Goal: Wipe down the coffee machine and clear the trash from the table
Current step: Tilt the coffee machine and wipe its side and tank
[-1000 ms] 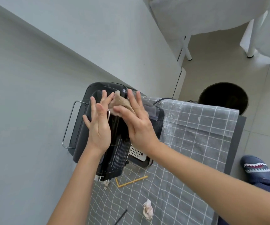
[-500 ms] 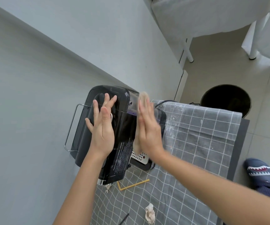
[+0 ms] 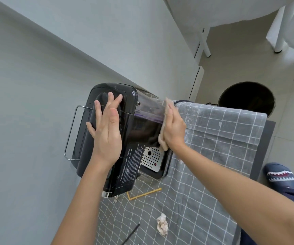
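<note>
A black coffee machine (image 3: 135, 138) stands on the grey checked tablecloth (image 3: 213, 156) against the wall. My left hand (image 3: 107, 128) lies flat on its top with straight fingers. My right hand (image 3: 173, 128) presses a beige cloth (image 3: 163, 137) flat against the machine's right side, above the perforated drip tray (image 3: 151, 158). On the cloth near me lie a bent yellow straw (image 3: 142, 194), a crumpled white paper (image 3: 162, 225) and a black stick (image 3: 130, 234). A small scrap (image 3: 115, 199) sits under the machine's front edge.
A dark round bin (image 3: 247, 98) stands on the floor past the table's far end. White furniture legs (image 3: 206, 43) rise behind it. A slipper with shark teeth (image 3: 280, 175) is at the right. The grey wall runs along the left.
My right hand has carried the cloth from the machine's top to its right side and pressed it flat there. My left hand has stayed on the top.
</note>
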The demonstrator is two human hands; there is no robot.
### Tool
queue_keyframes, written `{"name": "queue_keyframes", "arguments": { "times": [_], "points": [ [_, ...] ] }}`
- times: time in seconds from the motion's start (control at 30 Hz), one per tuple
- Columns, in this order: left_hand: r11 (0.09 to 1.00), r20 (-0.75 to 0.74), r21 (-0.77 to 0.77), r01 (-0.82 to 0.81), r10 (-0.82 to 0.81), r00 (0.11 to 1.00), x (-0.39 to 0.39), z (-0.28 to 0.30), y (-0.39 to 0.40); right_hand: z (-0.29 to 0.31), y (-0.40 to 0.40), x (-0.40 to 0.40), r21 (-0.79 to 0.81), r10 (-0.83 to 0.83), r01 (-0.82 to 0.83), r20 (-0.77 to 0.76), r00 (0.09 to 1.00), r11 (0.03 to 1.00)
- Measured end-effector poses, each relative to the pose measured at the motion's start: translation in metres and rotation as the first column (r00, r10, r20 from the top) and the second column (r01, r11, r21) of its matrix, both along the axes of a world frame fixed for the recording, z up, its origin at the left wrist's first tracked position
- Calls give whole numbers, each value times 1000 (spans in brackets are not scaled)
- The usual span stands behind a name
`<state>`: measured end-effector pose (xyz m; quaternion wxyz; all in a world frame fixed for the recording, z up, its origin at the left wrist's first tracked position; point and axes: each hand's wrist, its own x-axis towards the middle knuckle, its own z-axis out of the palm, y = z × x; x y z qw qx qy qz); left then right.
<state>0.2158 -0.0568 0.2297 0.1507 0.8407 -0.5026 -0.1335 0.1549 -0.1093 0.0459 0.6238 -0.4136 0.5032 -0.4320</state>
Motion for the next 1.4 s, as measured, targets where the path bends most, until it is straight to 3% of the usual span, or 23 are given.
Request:
{"name": "queue_keyframes", "arguments": {
  "times": [0.07,0.1,0.27,0.47,0.57,0.63,0.97,1.13,1.3,1.4],
  "points": [
    [1000,-1,-3,3,-3,1000,-1,0,-1,-15,16,-6,162,2,4,-38,999,987],
    [1000,1,-6,5,-5,1000,-1,0,0,-9,29,-7,162,5,0,-29,1000,987],
    [1000,33,20,-11,10,999,1,0,2,66,54,0,-259,40,-1,146,988,966],
    [1000,33,11,1,-2,999,1,0,1,47,24,-1,-183,-29,41,68,997,982],
    [1000,16,0,-6,6,1000,2,0,1,60,66,-3,-514,106,-59,62,993,855],
    [1000,14,9,-4,4,1000,2,0,1,65,68,0,-632,151,-69,77,985,772],
    [1000,17,10,-7,7,1000,2,1,0,43,60,-17,-786,252,-170,-19,967,594],
    [1000,11,14,-12,12,1000,1,1,-1,55,37,-4,-637,144,-79,51,988,767],
    [1000,16,11,-15,14,1000,2,-2,0,37,65,-7,-675,208,-129,37,977,726],
    [1000,14,17,-26,26,1000,3,-2,0,48,43,-1,-521,111,-40,104,988,853]
  ]
}}
